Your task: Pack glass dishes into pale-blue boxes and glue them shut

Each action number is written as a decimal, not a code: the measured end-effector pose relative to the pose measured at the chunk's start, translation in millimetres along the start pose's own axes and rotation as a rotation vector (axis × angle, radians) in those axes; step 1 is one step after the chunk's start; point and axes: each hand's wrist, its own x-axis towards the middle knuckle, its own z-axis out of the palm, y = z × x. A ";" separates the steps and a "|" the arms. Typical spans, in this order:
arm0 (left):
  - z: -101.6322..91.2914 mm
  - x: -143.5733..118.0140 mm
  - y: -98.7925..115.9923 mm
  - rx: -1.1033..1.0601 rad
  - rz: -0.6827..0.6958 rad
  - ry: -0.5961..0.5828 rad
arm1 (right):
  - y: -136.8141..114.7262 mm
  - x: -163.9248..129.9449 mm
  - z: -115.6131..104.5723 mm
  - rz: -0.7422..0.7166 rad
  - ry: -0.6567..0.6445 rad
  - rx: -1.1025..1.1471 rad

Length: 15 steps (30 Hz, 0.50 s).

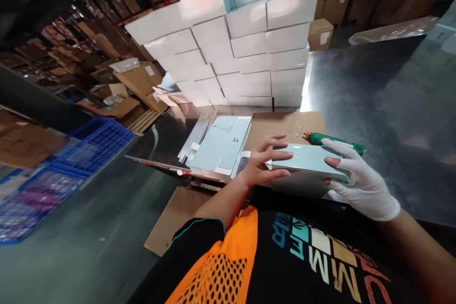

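**Both hands clasp a pale box at the table's edge**

We see a pale blue-green, flat rectangular cardboard box held between two hands just in front of the person's chest, over a brown cardboard sheet that lies on the grey metal table. The bare left hand grips the box's left end, fingers spread across its top. The right hand, in a white glove, wraps around the right end, fingertips poking out bare on the lid. Just behind the box, touching the cardboard sheet, lies a green glue gun with an orange tip. To the left sits a stack of flat, unfolded pale blue box blanks. Further back on the table rises a wall of stacked white closed boxes. Blue plastic crates stand on the floor at the left.
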 end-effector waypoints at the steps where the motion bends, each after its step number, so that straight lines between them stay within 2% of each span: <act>1: -5.3 2.8 1.0 0.058 0.021 -0.100 | -4.1 -0.9 1.1 -0.009 -0.009 -0.013; 4: -14.6 9.9 4.7 0.120 0.106 -0.296 | -13.4 0.5 2.9 -0.026 -0.014 -0.072; 9: -20.1 20.1 11.6 0.128 0.256 -0.371 | -15.4 1.5 0.6 0.007 -0.034 -0.053; 13: -24.5 28.1 23.0 0.300 0.240 -0.529 | -11.8 -3.6 1.5 -0.008 -0.012 0.013; 15: -24.8 29.8 31.0 0.384 0.217 -0.583 | -7.5 -9.1 6.9 0.037 0.010 0.033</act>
